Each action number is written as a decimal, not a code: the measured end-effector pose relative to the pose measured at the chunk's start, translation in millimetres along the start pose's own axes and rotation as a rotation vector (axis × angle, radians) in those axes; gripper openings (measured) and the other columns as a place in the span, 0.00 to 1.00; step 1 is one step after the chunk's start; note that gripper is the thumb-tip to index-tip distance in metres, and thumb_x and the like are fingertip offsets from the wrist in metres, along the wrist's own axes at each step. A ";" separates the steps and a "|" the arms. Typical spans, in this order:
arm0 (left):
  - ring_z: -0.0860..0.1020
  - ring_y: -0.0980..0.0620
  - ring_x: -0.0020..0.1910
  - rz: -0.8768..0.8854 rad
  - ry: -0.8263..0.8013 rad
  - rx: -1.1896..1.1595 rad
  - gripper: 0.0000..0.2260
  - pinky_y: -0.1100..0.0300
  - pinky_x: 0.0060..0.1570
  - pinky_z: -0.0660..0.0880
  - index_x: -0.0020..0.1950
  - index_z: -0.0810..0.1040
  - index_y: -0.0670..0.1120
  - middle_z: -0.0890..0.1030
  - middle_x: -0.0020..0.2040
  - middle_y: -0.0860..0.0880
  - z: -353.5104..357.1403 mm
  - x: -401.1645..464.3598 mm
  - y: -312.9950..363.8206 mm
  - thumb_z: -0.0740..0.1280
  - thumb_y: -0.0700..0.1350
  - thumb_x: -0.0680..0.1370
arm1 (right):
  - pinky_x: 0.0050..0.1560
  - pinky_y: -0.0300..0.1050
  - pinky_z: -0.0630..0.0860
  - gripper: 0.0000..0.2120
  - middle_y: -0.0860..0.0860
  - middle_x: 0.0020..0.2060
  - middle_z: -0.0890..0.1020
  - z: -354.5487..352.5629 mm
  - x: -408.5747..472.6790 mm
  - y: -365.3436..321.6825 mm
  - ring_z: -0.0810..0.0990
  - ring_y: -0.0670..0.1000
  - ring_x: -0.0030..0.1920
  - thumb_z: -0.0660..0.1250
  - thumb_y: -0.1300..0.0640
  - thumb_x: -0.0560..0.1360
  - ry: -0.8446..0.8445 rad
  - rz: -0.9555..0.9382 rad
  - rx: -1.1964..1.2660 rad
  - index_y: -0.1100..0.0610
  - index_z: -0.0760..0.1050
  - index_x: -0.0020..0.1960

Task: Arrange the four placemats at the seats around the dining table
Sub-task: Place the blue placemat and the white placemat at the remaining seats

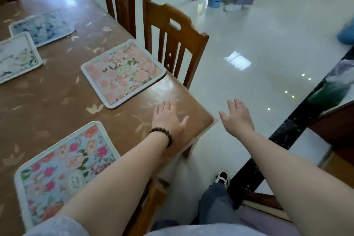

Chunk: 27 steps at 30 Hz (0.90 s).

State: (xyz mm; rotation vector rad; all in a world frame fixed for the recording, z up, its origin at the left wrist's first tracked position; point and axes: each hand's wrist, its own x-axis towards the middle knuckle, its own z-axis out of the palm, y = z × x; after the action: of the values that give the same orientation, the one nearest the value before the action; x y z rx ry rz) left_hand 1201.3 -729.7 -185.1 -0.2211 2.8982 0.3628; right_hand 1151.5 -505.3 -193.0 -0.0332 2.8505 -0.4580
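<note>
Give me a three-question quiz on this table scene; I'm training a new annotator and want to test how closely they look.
1. True or false: the left hand is gripping the pink floral placemat.
2. How many placemats lie on the table?
3. Which hand wears the bead bracelet? A) left B) right C) neither

Key
1. False: the left hand is open over bare table near the corner, holding nothing; the right hand is open over the floor.
2. Four: pink, blue-and-magenta floral, white floral, and blue.
3. A
</note>
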 end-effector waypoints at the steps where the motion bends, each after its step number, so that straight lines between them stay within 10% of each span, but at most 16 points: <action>1: 0.51 0.47 0.76 0.004 -0.002 0.008 0.36 0.49 0.73 0.46 0.77 0.50 0.45 0.55 0.77 0.45 2.9 16.7 19.1 0.53 0.64 0.76 | 0.74 0.51 0.46 0.28 0.58 0.76 0.54 -5.8 17.2 12.0 0.48 0.55 0.76 0.53 0.46 0.80 -0.002 -0.005 -0.013 0.59 0.54 0.75; 12: 0.53 0.46 0.75 -0.004 -0.025 0.017 0.35 0.48 0.73 0.50 0.77 0.52 0.45 0.57 0.77 0.45 24.3 174.7 198.3 0.52 0.63 0.76 | 0.74 0.50 0.45 0.29 0.56 0.76 0.53 -75.5 166.3 125.9 0.48 0.53 0.76 0.52 0.45 0.80 -0.107 -0.054 -0.052 0.58 0.53 0.76; 27: 0.55 0.45 0.74 -0.256 0.114 -0.141 0.31 0.49 0.72 0.52 0.75 0.56 0.44 0.60 0.75 0.44 -6.7 378.6 224.4 0.56 0.59 0.77 | 0.74 0.50 0.44 0.29 0.54 0.77 0.52 -131.4 409.1 98.3 0.46 0.52 0.76 0.49 0.45 0.80 -0.089 -0.312 -0.133 0.57 0.51 0.76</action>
State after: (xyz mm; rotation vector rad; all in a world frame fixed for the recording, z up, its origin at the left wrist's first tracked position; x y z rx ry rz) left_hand 795.2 -562.4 -214.0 -0.6478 2.9062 0.5237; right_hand 724.3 -397.2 -203.0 -0.5148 2.7895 -0.3154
